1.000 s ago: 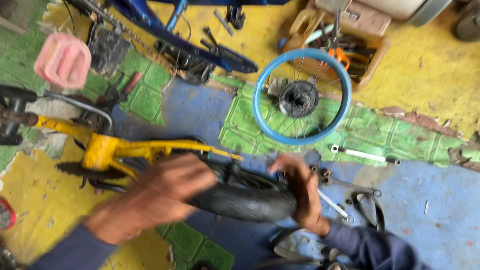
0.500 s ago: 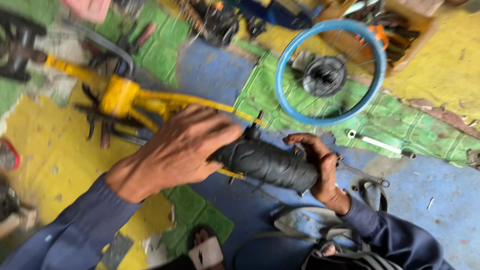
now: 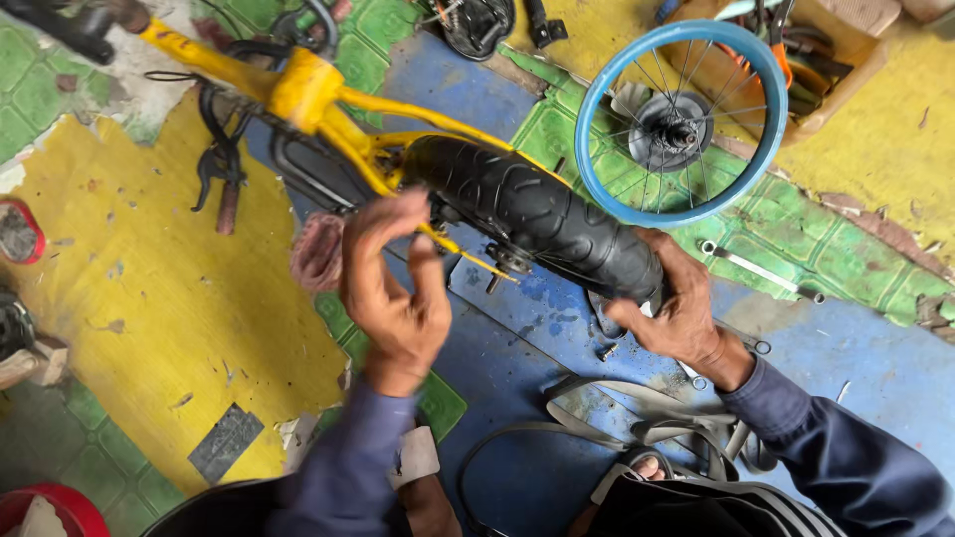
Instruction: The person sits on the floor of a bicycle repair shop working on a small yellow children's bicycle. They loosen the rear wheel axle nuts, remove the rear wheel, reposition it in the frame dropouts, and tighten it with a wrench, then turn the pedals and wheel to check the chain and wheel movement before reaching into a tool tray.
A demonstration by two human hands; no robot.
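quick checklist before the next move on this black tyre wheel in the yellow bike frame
1. Right hand has a grip on the black tyre: ok, it clasps the near end.
2. Left hand is on the work: ok, fingertips at the yellow frame beside the axle, though blurred.
3. Wheel sits between the frame stays: ok as far as seen; axle seating cannot tell.
4. Axle nut tight: cannot tell, too small.
5. Tool within reach: ok, a spanner lies on the floor past the right hand.
6. Floor around the hands uncluttered: not ok, a blue rim, straps and small parts lie close.
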